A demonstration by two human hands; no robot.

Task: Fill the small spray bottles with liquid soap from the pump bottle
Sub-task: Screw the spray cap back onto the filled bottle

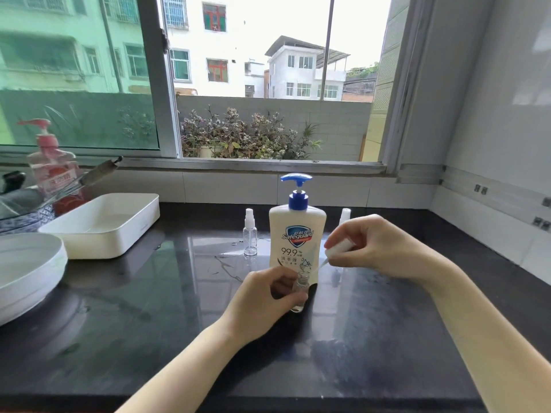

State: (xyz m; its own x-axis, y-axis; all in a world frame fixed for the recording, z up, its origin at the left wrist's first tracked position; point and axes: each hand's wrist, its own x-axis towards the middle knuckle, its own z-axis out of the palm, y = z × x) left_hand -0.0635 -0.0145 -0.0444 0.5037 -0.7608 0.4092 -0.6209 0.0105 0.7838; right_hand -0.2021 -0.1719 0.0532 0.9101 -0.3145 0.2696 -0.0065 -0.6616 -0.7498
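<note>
A white Safeguard pump bottle (296, 234) with a blue pump stands upright on the dark counter (149, 308). Just in front of it my left hand (262, 299) grips a small clear spray bottle (299, 293) with its neck uncapped. My right hand (378, 245) holds that bottle's white spray head (340, 248) tilted above the neck, its thin tube pointing down toward the opening. A second capped spray bottle (250, 234) stands left of the pump bottle. A third spray bottle (345, 216) shows behind my right hand, mostly hidden.
A white rectangular tray (104, 225) sits at the left, with a white round basin (26, 269) nearer the counter's front left. A pink pump bottle (50, 168) and a dish rack stand at the far left. Water drops lie on the counter. A window spans the back wall.
</note>
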